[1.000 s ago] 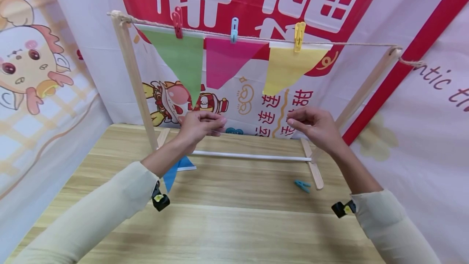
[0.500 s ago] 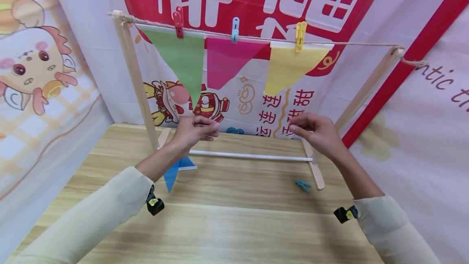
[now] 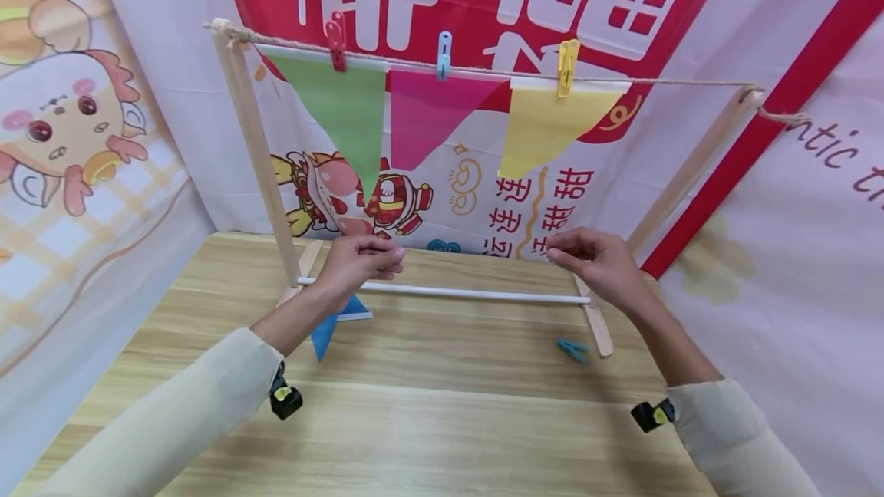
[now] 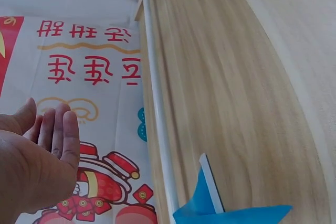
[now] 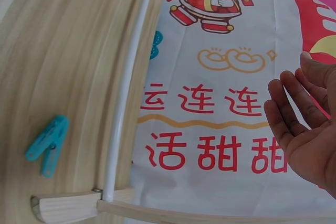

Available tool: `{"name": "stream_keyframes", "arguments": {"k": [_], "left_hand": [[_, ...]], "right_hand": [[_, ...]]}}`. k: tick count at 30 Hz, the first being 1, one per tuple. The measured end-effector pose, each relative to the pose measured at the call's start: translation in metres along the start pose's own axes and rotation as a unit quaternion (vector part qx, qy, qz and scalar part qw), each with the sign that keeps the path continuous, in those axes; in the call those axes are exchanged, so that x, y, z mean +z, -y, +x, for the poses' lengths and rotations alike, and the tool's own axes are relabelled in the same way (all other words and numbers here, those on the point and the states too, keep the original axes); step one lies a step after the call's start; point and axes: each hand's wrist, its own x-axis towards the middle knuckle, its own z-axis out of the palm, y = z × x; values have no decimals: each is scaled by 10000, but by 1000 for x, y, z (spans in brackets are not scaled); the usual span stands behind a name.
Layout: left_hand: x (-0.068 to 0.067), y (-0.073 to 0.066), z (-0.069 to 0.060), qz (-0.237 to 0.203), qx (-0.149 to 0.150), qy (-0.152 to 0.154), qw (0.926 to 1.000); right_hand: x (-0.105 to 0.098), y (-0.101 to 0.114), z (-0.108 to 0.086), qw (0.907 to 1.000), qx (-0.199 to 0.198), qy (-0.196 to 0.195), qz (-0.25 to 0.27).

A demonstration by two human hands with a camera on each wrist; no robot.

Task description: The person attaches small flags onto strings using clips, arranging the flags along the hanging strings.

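My left hand hovers over the back left of the table, fingers loosely bent and nothing in them. Below it lies a blue pennant, partly hidden by the forearm; the left wrist view shows it folded, with a white edge. My right hand hangs in the air near the right post, also holding nothing. On the table below it is a teal clothespin. Above both hands, a twine line carries a green pennant, a pink pennant and a yellow pennant.
A red clothespin, a light blue clothespin and a yellow clothespin grip the twine. The twine spans a left wooden post and a right wooden post. A white rod joins their feet. Printed cloth hangs behind.
My left hand has sunk and drifted left, away from the green pennant's tip. The right hand has dropped slightly. The pennants and clothespins stay where they were.
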Motion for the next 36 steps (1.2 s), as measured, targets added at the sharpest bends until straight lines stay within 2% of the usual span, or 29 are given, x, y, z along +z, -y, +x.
{"name": "stream_keyframes", "arguments": {"k": [7, 18, 26, 30, 36], "left_hand": [[-2, 5, -2, 132, -228, -132, 9996], [-5, 18, -2, -122, -457, -109, 9988], [-7, 28, -6, -112, -480, -86, 9987], [-9, 38, -7, 32, -533, -53, 9986], [-7, 53, -12, 443, -933, -51, 9946]], "right_hand": [[3, -9, -4, 9999, 72, -82, -92], [6, -19, -7, 9998, 135, 71, -132], [8, -24, -12, 9998, 154, 81, -65], [9, -28, -13, 9998, 163, 107, 6], [11, -33, -15, 9998, 150, 107, 85]]}}
